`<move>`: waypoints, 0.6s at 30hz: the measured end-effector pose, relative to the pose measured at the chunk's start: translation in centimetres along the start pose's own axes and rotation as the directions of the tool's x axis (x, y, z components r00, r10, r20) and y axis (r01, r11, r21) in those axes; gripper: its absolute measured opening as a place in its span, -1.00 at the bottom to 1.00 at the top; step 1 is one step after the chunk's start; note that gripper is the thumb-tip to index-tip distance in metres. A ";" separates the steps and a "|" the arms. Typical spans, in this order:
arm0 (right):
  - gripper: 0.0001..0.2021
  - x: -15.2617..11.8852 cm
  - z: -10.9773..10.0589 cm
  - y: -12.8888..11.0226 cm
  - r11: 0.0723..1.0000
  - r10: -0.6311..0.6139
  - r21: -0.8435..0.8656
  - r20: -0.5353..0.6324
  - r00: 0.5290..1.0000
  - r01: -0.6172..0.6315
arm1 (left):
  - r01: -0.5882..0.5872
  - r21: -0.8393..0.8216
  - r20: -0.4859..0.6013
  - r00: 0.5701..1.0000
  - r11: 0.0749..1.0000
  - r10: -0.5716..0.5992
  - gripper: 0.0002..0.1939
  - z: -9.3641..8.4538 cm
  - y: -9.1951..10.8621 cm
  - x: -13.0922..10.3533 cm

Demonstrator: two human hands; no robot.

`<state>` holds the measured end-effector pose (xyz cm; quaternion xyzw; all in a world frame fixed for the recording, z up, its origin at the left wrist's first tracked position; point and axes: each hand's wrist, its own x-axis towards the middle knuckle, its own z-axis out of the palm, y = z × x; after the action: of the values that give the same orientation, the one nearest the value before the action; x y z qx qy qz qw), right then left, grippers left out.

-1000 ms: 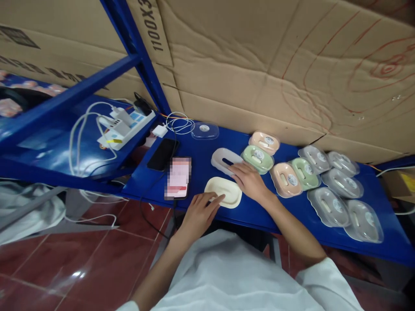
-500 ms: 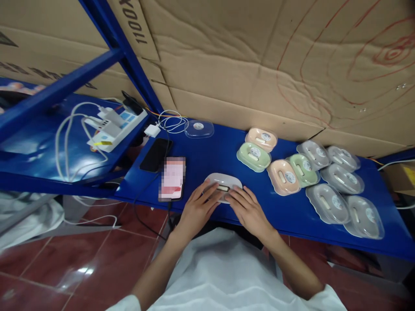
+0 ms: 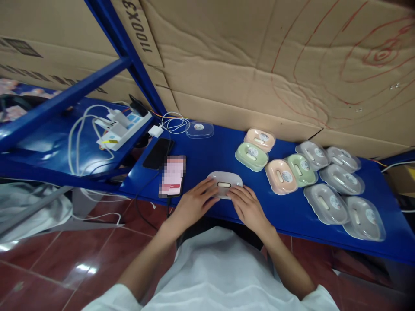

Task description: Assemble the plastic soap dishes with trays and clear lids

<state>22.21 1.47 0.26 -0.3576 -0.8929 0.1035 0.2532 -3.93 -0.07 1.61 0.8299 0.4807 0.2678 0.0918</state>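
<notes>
A grey soap dish (image 3: 225,178) with a pale oval piece in its middle lies on the blue table in front of me. My left hand (image 3: 197,201) is at the dish's left side, fingers stretched out, fingertips over or on its edge. My right hand (image 3: 249,205) lies at the right side with its fingers extended, the fingertips resting on the rim. Neither hand is wrapped round the dish. The fingers cover its lower corners. Behind the dish, near the cardboard, lies a clear lid (image 3: 199,130) with a round sticker.
Several lidded dishes stand to the right: peach (image 3: 281,177), green (image 3: 252,156) and grey (image 3: 327,204). Left of the hands are a lit phone (image 3: 173,176) and a dark phone (image 3: 158,153). A white charger (image 3: 155,131), power strip (image 3: 125,134) and blue frame post (image 3: 129,60) stand further left.
My left fingers have drawn back from the dish's middle towards its left edge, and my right fingers have shifted slightly towards the right. The pale oval piece is now uncovered. The view has turned slightly left.
</notes>
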 end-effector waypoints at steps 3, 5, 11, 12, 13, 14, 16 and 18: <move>-0.60 0.1 0.1 0.2 0.999 0.028 0.019 -0.012 1.000 -0.028 | 0.039 0.047 0.028 0.999 0.998 -0.040 -0.57 -2.7 -2.4 4.1; -0.59 0.1 0.2 0.2 0.999 0.033 0.036 -0.014 0.999 -0.033 | 0.075 0.133 0.085 0.993 0.988 -0.087 -0.54 -4.1 -4.9 8.3; -0.62 -0.3 0.2 0.2 0.997 0.055 0.059 -0.038 0.998 -0.053 | 0.305 0.376 0.217 0.889 0.875 -0.403 -0.23 -4.7 -12.5 18.6; -0.62 -0.4 0.1 0.1 0.996 0.065 0.060 -0.049 0.997 -0.062 | 0.316 0.379 0.222 0.882 0.870 -0.417 -0.23 -4.5 -13.1 19.1; -0.62 -0.4 0.0 0.1 0.996 0.074 0.061 -0.059 0.995 -0.070 | 0.319 0.375 0.222 0.881 0.870 -0.419 -0.25 -4.3 -13.4 19.4; -0.63 -0.5 -0.1 0.1 0.995 0.081 0.063 -0.069 0.994 -0.077 | 0.316 0.370 0.223 0.883 0.874 -0.414 -0.29 -4.2 -13.5 19.2; -0.63 -0.6 -0.2 0.0 0.994 0.092 0.064 -0.076 0.993 -0.087 | 0.293 0.348 0.224 0.897 0.891 -0.382 -0.37 -3.9 -12.8 18.2; -0.62 -0.6 -0.2 0.0 0.992 0.112 0.058 -0.074 0.991 -0.108 | 0.255 0.312 0.225 0.916 0.915 -0.332 -0.45 -3.7 -11.5 16.2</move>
<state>22.69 1.06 0.17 -0.4031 -0.8583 0.1274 0.2909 -8.14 19.24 5.75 0.7809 0.6162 0.0640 0.0803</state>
